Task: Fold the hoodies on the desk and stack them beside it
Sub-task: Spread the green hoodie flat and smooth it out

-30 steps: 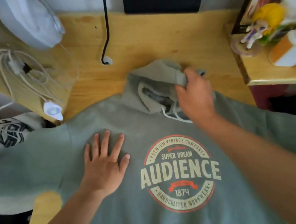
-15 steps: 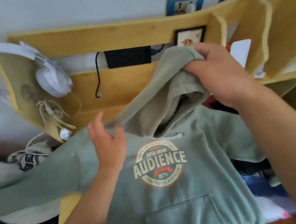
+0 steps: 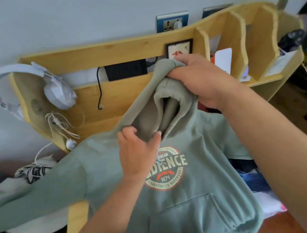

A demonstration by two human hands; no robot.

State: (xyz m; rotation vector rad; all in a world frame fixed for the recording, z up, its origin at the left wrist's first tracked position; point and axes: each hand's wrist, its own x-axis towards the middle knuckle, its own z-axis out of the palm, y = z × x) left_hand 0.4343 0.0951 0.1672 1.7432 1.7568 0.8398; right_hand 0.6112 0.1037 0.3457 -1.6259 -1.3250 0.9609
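Note:
A sage-green hoodie [image 3: 192,208] with a round "AUDIENCE 1874" print hangs raised over the wooden desk [image 3: 88,114], front toward me. My right hand [image 3: 201,83] grips the top of its hood and holds it up. My left hand [image 3: 138,152] has its fingers curled at the hood's left rim near the neck, partly covering the print. The hoodie's left sleeve stretches out to the left, over a white garment with black print [image 3: 31,172]. The lower hem reaches the bottom of the view.
White headphones [image 3: 53,89] hang on the desk's left side panel above tangled white cables [image 3: 60,128]. A black box [image 3: 125,69] and cord sit at the back. Shelf dividers [image 3: 238,47] stand at the right. More clothes [image 3: 257,178] lie low on the right.
My right hand has lifted the hoodie by its hood off the desk. My left hand left the chest, rose and now takes hold of the hood's rim. My view has tilted up.

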